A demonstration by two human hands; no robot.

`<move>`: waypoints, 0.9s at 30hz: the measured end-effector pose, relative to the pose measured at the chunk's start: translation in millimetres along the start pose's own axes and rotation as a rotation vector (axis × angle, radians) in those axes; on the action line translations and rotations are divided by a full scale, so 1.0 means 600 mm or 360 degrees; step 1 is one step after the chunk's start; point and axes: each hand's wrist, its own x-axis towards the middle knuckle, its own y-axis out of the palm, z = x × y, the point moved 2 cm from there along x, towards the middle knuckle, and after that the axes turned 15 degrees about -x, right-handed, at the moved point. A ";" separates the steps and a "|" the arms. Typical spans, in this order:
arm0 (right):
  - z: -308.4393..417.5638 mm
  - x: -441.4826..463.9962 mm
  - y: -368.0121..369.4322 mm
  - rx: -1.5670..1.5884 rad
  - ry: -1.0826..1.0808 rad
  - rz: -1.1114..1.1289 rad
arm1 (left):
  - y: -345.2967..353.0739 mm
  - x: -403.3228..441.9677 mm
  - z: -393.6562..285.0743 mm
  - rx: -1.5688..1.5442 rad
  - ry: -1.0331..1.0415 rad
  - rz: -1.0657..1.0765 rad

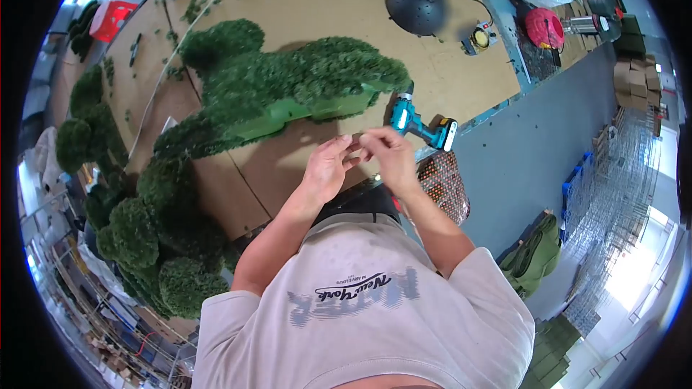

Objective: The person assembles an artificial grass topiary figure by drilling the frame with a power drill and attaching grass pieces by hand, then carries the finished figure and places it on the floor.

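Observation:
My left hand (330, 167) and my right hand (389, 157) meet in front of my shirt, at the near edge of the work table (461, 86). Both have bent fingers pinched around something small and dark that I cannot make out. Beyond them lies a long shape covered in green artificial foliage (310, 68), with a smooth green side (288, 114) facing me. A teal cordless drill (405, 117) rests on the table just beyond my right hand, its tip beside the foliage's right end.
More foliage shapes (133, 234) are piled at the left. A black dome (416, 7) and a yellow-black tool (478, 39) lie at the back right. A pale hose (189, 32) crosses the table. A patterned bag (443, 186) hangs near my right forearm.

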 end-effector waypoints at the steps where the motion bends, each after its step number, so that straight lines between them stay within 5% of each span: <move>1: -0.015 0.022 -0.035 0.0004 0.0106 -0.0049 | 0.006 0.015 0.007 0.0059 0.0054 -0.0181; 5: -0.087 0.168 -0.266 -0.0264 0.0054 -0.0724 | -0.058 0.044 0.027 0.0445 0.0123 -0.0487; 12: -0.175 0.384 -0.557 -0.0551 -0.0033 -0.1091 | -0.142 0.019 0.039 0.0865 0.0000 -0.0894; 27: -0.213 0.518 -0.615 -0.1205 0.0191 -0.1131 | -0.149 0.037 0.036 0.1221 -0.0048 -0.0847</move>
